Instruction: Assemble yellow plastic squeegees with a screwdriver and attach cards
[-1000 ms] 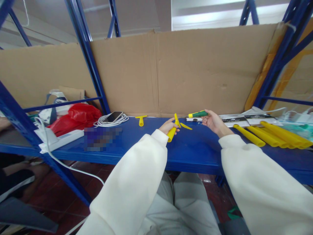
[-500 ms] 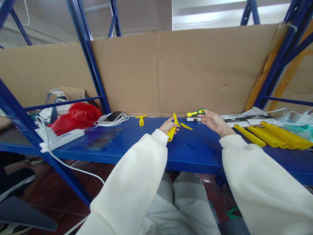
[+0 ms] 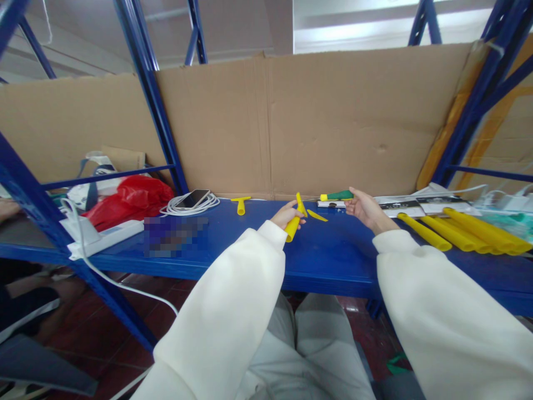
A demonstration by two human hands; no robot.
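Observation:
My left hand [image 3: 286, 214] is closed around the stem of a yellow T-shaped plastic piece [image 3: 292, 229], with its crossbar facing right. In my right hand [image 3: 365, 209], the fingertips pinch the end of a screwdriver [image 3: 339, 195] with a green and yellow handle. The screwdriver lies level, and its thin shaft points left to the crossbar; whether the tip is in the piece I cannot tell. Just right of my left hand, a thin, pointed yellow strip [image 3: 317, 215] slants beside the crossbar. A second yellow T-shaped piece [image 3: 241, 206] stands farther left on the blue shelf [image 3: 333, 250].
Several yellow tubes [image 3: 428, 232] lie at the right, by flat black-and-white packets [image 3: 402, 209]. At the left are a phone [image 3: 194, 198] on a coiled white cable [image 3: 169, 209], a power strip [image 3: 116, 233] and a red bag [image 3: 133, 200]. A cardboard panel [image 3: 333, 122] closes the back.
The screwdriver handle has turned about its length, so more green shows now where yellow did. My right fingers have shifted slightly at its end. My left hand stays almost still.

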